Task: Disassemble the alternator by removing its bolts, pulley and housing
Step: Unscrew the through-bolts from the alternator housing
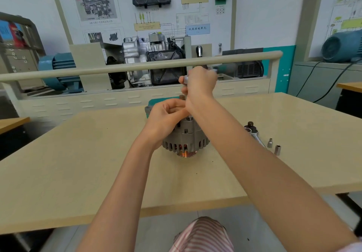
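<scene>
Both my hands work one alternator (185,136): left hand (166,114) curled on its top, right hand (199,83) gripping a tool handle (185,79); two sockets (274,146) on the tabletop (78,163).

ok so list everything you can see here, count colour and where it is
alternator: one, grey with copper windings, middle of the table, pulley end down
tool: one, silver, above the alternator in the right hand; its kind is unclear
sockets: two, silver, upright on the table right of the alternator
wrench and dark parts: a small cluster, silver and dark, just behind the sockets
teal object: one, on the table behind the alternator, mostly hidden
table: one, light wood
rail: one, beige, across the back of the bench
cutaway engine unit: one, silver and black, behind the rail
motors: two, blue, far left and far right
left hand: fingers curled on top of the alternator
right hand: grips the tool
</scene>
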Demonstrator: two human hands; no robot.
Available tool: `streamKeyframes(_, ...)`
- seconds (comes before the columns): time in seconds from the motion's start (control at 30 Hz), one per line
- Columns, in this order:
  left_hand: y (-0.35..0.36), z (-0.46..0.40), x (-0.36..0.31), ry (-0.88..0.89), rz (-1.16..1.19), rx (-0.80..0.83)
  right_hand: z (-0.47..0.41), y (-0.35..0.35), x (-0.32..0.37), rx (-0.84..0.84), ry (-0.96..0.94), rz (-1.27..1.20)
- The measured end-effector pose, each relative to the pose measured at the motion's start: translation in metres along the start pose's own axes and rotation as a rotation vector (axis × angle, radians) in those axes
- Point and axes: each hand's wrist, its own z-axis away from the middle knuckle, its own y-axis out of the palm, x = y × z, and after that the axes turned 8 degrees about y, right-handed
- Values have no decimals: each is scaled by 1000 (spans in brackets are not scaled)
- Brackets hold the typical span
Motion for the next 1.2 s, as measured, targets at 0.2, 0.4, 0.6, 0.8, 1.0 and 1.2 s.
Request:
streamKeyframes(0.2, 0, 0, -2, -23, 12, -24, -2, 1, 8, 106, 131, 131)
streamKeyframes(0.4, -2, 1, -3, -51, 15, -7, -13, -8, 24, 538, 442, 345)
streamKeyframes(0.6, 3, -1, -1, -21, 13, -13, -6, -9, 14, 231, 265, 77)
streamKeyframes(0.8, 2, 0, 0, -6, -19, -31, 1, -2, 3, 27, 52, 44)
streamKeyframes(1.0, 1, 1, -3, -59, -7, -4, -12, -14, 20, 519, 374, 256)
streamKeyframes(1.2, 4, 2, -2, -17, -35, -32, -8, -17, 18, 422, 363, 133)
